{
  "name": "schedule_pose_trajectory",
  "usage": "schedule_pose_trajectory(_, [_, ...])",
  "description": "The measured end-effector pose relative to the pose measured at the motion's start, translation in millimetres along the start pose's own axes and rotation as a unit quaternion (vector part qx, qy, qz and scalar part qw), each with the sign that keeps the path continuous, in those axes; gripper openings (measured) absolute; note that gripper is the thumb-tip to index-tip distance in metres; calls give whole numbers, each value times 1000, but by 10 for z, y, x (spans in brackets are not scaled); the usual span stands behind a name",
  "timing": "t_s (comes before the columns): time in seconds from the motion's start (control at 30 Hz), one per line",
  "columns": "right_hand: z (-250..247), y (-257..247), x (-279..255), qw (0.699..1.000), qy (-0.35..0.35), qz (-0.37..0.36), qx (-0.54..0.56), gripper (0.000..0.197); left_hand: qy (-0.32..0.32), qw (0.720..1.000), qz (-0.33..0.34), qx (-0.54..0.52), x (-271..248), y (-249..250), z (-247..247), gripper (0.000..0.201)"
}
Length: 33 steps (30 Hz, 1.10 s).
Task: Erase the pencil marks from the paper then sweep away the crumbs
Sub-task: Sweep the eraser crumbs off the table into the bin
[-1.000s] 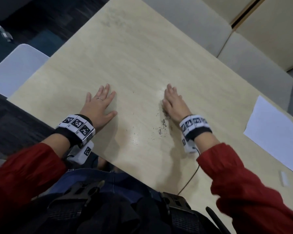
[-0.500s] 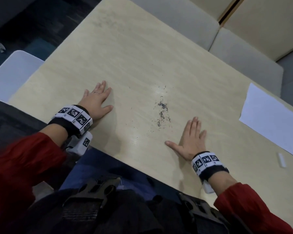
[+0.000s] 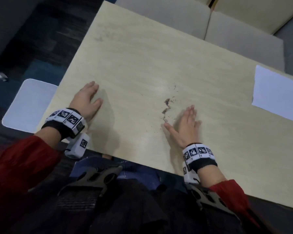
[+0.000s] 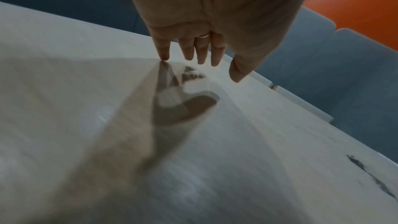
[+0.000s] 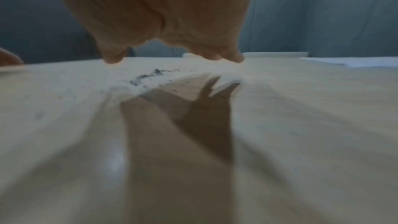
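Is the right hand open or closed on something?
Open: the right hand lies flat, fingers straight, beside the crumbs, holding nothing.

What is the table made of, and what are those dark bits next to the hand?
The table looks like pale wood-grain laminate: faint streaks and a soft glare suggest a smooth, slightly glossy finish. The dark bits beside the right hand look like rubbery eraser crumbs, grey and matte, lying in small curled shreds; they are too small to be sure.
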State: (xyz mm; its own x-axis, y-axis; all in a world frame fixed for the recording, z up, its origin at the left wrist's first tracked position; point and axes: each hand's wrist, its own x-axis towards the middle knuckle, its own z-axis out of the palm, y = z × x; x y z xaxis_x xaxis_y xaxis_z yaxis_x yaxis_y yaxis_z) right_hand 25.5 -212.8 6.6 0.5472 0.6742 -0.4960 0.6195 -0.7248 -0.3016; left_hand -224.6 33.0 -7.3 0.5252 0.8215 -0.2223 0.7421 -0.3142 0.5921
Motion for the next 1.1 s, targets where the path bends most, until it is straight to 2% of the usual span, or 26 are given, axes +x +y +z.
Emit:
schedule_pose_trajectory(0.1, [234,230,-339,990,-39,97,-94,131,-27,998,23,46,114,-107,-31,65])
schedule_pose_trajectory(0.23, [576,-25,-480,990,-17,122,-70,135,-72,986,48,140,184,-125,11,74])
schedule_pose_trajectory(0.33, [705,-455,-306,993,5,106,-49,125,-112,976,60,178,173,-129,69,79])
schedule_pose_trajectory(0.4, [719,-692,-162,998,7,44,-50,112,-121,975,62,179,166,-144,80,80])
schedule_pose_trajectory(0.47, [625,-789,-54,999,11,-26,38,100,-132,974,72,170,182,-164,54,80])
schedule_pose_trajectory(0.5, [527,-779,-21,993,30,-36,111,96,-135,975,77,159,196,-173,37,79])
schedule_pose_trajectory(0.57, [340,-636,12,963,127,-4,237,90,-132,979,88,126,223,-193,7,76])
schedule_pose_trajectory(0.63, [253,-395,33,942,201,72,258,83,-121,983,100,99,236,-223,-3,73])
schedule_pose_trajectory(0.7, [303,-253,25,948,178,128,230,77,-112,983,111,89,245,-263,4,71])
schedule_pose_trajectory(0.73, [359,-279,5,957,157,125,209,75,-107,983,117,89,250,-282,9,70])
schedule_pose_trajectory(0.8, [501,-495,-39,973,137,75,171,71,-86,984,124,94,267,-327,9,68])
schedule_pose_trajectory(0.9, [630,-881,-74,977,91,-12,192,67,-39,989,95,102,302,-393,-44,65])
schedule_pose_trajectory(0.97, [598,-958,-34,975,64,-37,207,64,-1,991,52,120,336,-448,-110,67])
schedule_pose_trajectory(1.03, [393,-907,58,965,91,-11,246,61,24,990,-3,141,368,-520,-192,81])
schedule_pose_trajectory(1.1, [107,-765,187,958,149,27,246,60,10,989,-74,126,387,-583,-277,106])
